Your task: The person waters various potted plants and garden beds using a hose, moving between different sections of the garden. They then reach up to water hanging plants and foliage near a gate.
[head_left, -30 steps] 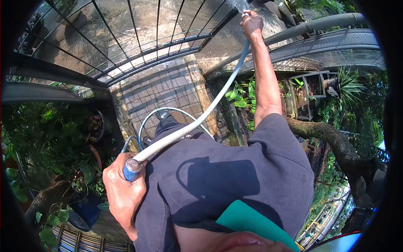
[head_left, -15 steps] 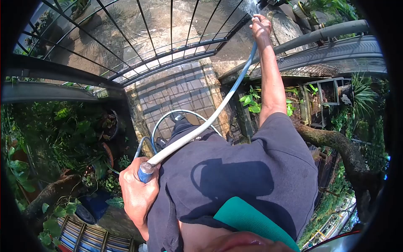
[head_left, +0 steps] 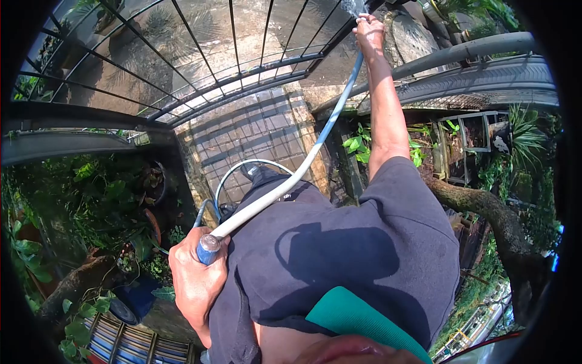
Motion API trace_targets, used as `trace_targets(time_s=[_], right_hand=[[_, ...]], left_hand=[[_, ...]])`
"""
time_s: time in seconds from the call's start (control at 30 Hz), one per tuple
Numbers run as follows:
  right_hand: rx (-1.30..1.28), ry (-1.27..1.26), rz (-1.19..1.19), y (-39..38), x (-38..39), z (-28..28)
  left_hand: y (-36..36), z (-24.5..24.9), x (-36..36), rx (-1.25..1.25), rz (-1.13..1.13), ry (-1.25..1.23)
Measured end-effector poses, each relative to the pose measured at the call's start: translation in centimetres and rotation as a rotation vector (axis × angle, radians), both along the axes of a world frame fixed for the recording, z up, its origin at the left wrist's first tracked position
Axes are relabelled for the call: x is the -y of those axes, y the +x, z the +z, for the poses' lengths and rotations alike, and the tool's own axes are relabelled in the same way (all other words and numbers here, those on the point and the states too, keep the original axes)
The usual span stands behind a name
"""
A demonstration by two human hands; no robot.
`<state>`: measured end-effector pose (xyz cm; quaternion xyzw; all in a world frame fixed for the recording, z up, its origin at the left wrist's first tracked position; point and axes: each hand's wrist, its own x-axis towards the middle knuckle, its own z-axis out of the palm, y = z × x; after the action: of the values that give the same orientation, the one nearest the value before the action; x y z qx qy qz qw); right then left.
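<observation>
My left hand (head_left: 199, 276) is closed around the hose (head_left: 265, 206) beside my waist, with a blue fitting (head_left: 208, 250) sticking out by the thumb. From there the pale hose crosses in front of me, turning blue toward the far end. Reaching far forward, my right hand (head_left: 370, 33) is closed on that end of the hose, and water (head_left: 354, 7) sprays out past the fingers. Another stretch of hose loops around near my feet. The exact hose mouth is hidden by the fingers.
A black metal gate (head_left: 233, 85) with bars stands ahead, beyond a tiled path (head_left: 254, 130). Curved railings (head_left: 479, 76) run to the right. Potted plants (head_left: 159, 182) and foliage fill the left, with a thick branch (head_left: 485, 203) at right.
My right hand has shifted slightly left and forward, and the water spray with it. My left hand keeps its grip in nearly the same place.
</observation>
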<state>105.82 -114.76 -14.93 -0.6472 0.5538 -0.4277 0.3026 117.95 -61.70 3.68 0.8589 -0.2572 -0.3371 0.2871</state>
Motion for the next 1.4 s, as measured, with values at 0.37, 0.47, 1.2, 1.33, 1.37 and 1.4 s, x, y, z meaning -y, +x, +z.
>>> trace_targets(time_s=[0.37, 0.47, 1.2, 1.33, 1.37, 1.4], right_hand=[[0.159, 0.160, -0.003, -0.7, 2.9, -0.9], [0.177, 0.170, -0.022, -0.4, 2.7, -0.9], [0.266, 0.151, -0.039, 1.4, 0.4, 0.9], [0.239, 0.196, -0.013, 1.7, 0.1, 1.2], [0.264, 0.205, -0.012, 1.7, 0.2, 1.3], [0.290, 0.212, -0.011, 1.8, 0.3, 1.4]], left_hand=[[-0.1, 0.1, 2.2, -0.019, -0.044, 0.033], [-0.3, -0.1, 2.4, 0.018, -0.071, 0.017], [0.2, 0.2, 2.7, -0.064, -0.021, -0.009], [0.7, -0.1, 2.6, -0.061, -0.032, -0.013], [0.7, -0.1, 2.5, -0.060, -0.031, -0.006], [0.8, -0.2, 2.5, -0.058, -0.031, 0.000]])
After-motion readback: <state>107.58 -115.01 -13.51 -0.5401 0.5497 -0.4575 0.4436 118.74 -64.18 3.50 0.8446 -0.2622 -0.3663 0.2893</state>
